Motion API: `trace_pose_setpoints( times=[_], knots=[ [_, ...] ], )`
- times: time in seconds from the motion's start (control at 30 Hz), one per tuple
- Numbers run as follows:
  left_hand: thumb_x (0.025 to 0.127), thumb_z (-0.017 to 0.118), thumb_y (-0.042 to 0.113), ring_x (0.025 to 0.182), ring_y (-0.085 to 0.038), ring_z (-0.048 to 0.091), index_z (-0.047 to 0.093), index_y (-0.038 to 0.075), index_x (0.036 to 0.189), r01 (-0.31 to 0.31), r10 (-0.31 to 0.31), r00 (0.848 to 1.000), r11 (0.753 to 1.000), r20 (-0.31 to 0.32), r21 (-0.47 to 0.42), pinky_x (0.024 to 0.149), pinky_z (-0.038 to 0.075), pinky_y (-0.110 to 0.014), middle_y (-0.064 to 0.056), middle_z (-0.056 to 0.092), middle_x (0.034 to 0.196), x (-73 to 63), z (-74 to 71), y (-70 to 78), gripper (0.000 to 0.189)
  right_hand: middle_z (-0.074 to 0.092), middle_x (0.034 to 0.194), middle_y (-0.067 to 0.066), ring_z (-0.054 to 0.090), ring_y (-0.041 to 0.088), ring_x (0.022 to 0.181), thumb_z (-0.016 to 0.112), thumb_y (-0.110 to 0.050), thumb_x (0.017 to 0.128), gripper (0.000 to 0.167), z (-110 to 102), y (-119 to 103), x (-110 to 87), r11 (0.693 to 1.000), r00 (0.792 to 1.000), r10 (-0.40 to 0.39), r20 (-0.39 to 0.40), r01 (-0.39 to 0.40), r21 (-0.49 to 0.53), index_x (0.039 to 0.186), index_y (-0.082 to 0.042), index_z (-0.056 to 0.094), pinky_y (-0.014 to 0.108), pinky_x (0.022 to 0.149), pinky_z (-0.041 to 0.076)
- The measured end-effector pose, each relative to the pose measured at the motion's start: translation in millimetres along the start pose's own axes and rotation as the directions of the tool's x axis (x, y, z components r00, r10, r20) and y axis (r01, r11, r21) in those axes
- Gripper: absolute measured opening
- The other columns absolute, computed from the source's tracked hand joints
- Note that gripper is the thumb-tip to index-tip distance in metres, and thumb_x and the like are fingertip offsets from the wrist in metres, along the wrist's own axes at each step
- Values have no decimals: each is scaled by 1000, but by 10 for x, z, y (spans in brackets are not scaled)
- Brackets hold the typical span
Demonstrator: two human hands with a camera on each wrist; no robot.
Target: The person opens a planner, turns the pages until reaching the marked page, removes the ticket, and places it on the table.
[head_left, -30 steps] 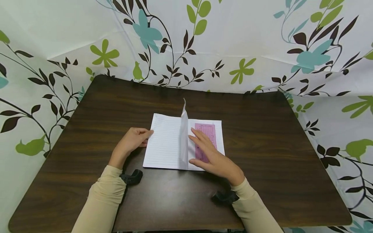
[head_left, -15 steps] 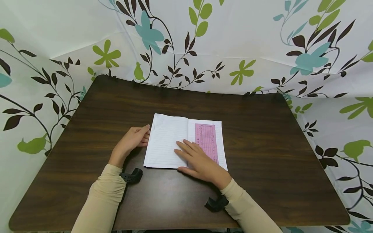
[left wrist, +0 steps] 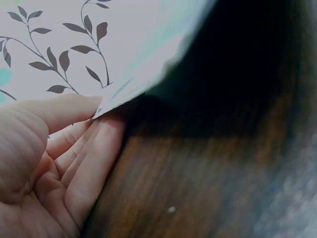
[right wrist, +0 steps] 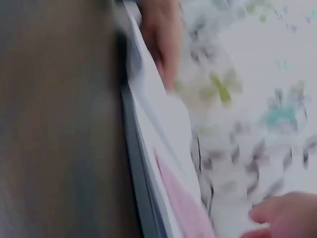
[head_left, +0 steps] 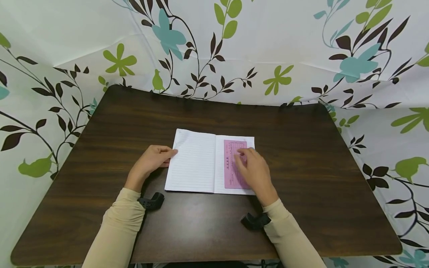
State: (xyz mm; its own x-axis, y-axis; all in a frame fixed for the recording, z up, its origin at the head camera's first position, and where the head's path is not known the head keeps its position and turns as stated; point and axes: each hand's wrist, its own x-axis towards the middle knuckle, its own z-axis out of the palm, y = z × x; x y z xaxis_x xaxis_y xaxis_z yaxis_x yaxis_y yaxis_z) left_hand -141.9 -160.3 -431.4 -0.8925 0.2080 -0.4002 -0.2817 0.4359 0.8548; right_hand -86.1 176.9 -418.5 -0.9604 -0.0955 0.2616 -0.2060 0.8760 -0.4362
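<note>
Head view, notebook: lies open and face up on the tabletop [head_left: 194,230], between the two hands; this notebook [head_left: 191,163] has a ruled left page and a flat spread.
Head view, pink slip: the slip [head_left: 231,173] lies on the right page, beside the central fold; pasted or loose, cannot tell.
Head view, left hand: the left hand [head_left: 151,160] is at the notebook's outer left edge, leaving the ruled lines uncovered; judged a steadying hold.
Head view, right hand: the right hand [head_left: 256,173] is over the slip and partly covers it, fingers loosely bent, grasping nothing discernible.
Left wrist view, grip: thumb above, fingers beneath, pinching the paper edge; this presumably checks sliding and keeps the spread from closing.
Right wrist view, clearance: picture blurred; fingertips appear apart from the page, fingers released. Such clearance would leave the leaf unpressed.
</note>
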Motion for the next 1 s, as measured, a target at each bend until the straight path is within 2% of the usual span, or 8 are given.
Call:
trace_pose_setpoints(
  times=[0.1,0.17,0.27,0.37,0.5,0.8,0.9,1.0],
  knots=[
    [104,63,44,97,-11,66,70,3,131,6,-6,1000,1000,-3,9,82,59,-21,-10,68,119,-5,-4,-3,50,67,113,16,65,32,94,65,-37,102,41,-62,126,28,974,976,217,24,-214,-80,125,-4,67,50,82,54],
    [104,63,45,98,-11,66,69,3,133,4,-4,1000,1000,-6,19,83,59,-21,-11,68,122,-16,-13,-5,51,64,120,19,64,35,100,65,-43,102,50,-70,171,45,956,957,279,78,-269,-121,130,-2,63,52,86,53],
    [104,63,45,99,-11,66,69,3,133,4,-3,1000,1000,-14,25,84,58,-21,-12,68,123,-28,-27,-6,52,61,125,22,62,35,101,66,-47,100,57,-51,192,68,946,940,313,138,-295,-134,131,0,60,51,88,49],
    [103,63,45,97,-10,66,69,2,133,1,0,1000,1000,-9,22,83,58,-21,-11,69,121,-23,-22,-1,52,62,118,20,61,31,94,68,-46,100,53,-26,200,76,942,933,326,151,-309,-128,127,-1,60,44,82,43],
    [103,64,43,95,-9,66,70,1,131,-4,4,1000,1000,-4,18,82,58,-20,-10,70,119,-6,-2,10,50,64,101,13,59,27,87,69,-44,100,44,-11,227,62,945,938,321,131,-308,-112,115,-3,64,38,75,34],
    [104,63,42,96,-7,66,69,2,131,-2,2,1000,1000,-4,26,82,58,-19,-11,70,122,-10,0,30,49,65,89,9,60,26,81,66,-35,103,30,9,292,55,963,963,262,71,-256,-83,101,-6,68,43,78,31],
    [104,63,42,96,-7,66,69,1,132,-3,3,1000,1000,-1,23,82,58,-19,-12,70,123,-11,2,31,49,69,85,9,61,25,77,65,-33,105,27,-34,347,73,966,964,257,62,-257,-20,100,-7,71,42,82,31],
    [104,63,41,96,-7,66,69,1,132,-2,2,1000,1000,-1,24,82,58,-19,-12,70,123,-13,5,32,49,72,86,11,60,23,74,66,-30,104,26,-137,425,97,953,959,272,80,-280,117,103,-5,73,38,80,39]
  ],
)
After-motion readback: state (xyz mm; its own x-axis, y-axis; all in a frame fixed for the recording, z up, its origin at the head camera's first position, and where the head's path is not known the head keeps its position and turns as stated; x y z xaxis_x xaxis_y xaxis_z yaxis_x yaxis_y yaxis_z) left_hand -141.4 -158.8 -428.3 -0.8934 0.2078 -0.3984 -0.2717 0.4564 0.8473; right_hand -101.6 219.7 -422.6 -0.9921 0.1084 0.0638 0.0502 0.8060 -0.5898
